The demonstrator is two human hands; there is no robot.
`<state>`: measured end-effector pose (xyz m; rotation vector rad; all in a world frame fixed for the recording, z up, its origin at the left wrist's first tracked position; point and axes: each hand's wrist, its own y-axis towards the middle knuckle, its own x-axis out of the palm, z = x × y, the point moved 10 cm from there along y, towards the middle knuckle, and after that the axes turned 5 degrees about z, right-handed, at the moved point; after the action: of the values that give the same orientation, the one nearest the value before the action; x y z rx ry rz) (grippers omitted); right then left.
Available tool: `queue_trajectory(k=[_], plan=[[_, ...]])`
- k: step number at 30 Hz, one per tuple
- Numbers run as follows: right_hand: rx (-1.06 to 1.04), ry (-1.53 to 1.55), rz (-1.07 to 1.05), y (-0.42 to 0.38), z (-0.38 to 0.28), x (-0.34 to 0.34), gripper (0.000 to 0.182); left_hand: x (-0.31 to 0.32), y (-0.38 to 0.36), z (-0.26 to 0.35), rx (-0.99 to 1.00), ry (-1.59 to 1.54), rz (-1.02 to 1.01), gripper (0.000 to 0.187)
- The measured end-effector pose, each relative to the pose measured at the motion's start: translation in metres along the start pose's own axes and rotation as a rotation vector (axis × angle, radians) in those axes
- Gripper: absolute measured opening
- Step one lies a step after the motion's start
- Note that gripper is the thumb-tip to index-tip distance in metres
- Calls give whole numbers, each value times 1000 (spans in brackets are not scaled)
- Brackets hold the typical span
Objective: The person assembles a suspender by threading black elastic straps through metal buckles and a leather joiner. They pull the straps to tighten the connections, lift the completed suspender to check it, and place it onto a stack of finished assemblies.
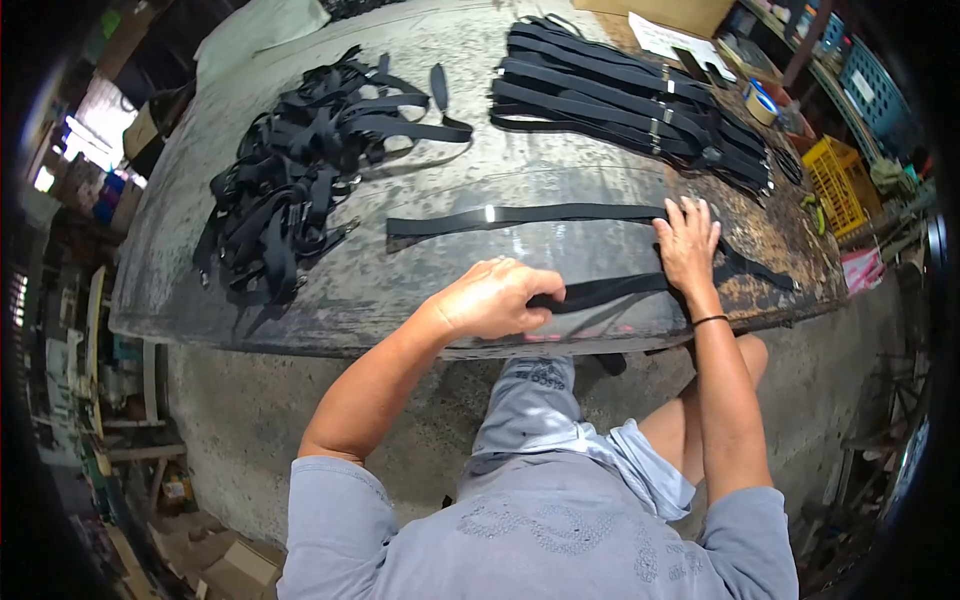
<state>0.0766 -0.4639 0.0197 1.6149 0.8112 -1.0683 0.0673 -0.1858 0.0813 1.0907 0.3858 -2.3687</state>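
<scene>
A pair of black suspenders (570,213) lies across the near part of the table, one strap stretched out straight with a shiny metal slider on it. My left hand (500,298) is closed around the end of the other strap (620,288), close to the table's front edge. My right hand (688,245) rests flat, fingers stretched out, over the place where the straps come together. From under it a short black tail with a metal end (765,268) runs off to the right.
A tangled heap of black straps (300,160) covers the left of the table (160,290). Suspenders laid side by side form a neat stack (620,100) at the back right. Beyond it are a tape roll (760,102), scissors (789,165) and a yellow crate (835,185).
</scene>
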Motion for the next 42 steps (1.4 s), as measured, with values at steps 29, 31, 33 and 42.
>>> queue_trajectory(k=[29, 31, 33, 42], plan=[[-112, -50, 75, -1, -5, 0, 49, -60, -188, -126, -450, -12, 608, 17], [-163, -10, 76, -1, -11, -1, 50, -26, -129, -120, -327, -39, 524, 15], [-207, 56, 46, -3, -17, -3, 53, -15, -91, -107, -279, -41, 485, 13], [32, 754, 290, 18, 68, -77, 42, -54, -54, -88, -125, 234, 514, 24]])
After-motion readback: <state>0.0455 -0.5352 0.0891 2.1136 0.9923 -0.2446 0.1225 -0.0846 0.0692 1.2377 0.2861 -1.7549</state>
